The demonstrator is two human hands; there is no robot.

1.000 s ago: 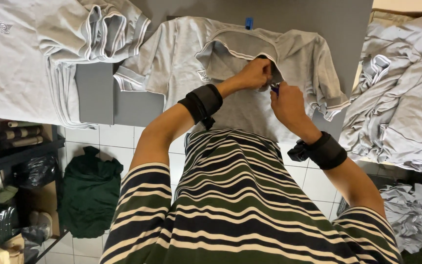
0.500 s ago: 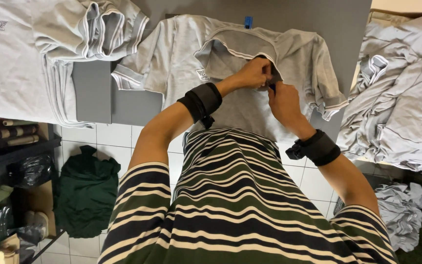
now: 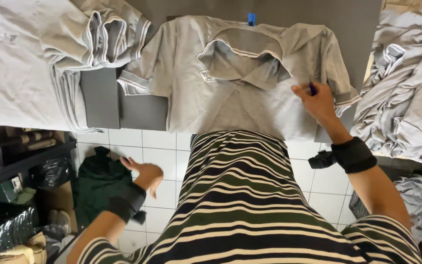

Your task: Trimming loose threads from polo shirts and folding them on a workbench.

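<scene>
Right hand (image 3: 318, 100) resting on the grey polo shirt (image 3: 230, 93), fingers pinched narrowly round a small dark blue object (image 3: 312, 88); shirt spread flat beneath and to the left of that hand, collar toward the far edge of the grey table (image 3: 98, 98); left hand (image 3: 145, 173) hanging low beside the striped top, open wide, holding nothing; green cloth (image 3: 98, 183) on the floor just beside it; crumpled grey garments (image 3: 406, 88) beyond the right hand.

Soft, even overhead light filled the scene without glare. The pale grey cotton polo shirt (image 3: 230, 93) looked sharp, the lowered left hand (image 3: 145, 173) was slightly motion-blurred, and the lower left corner lay dim.
</scene>
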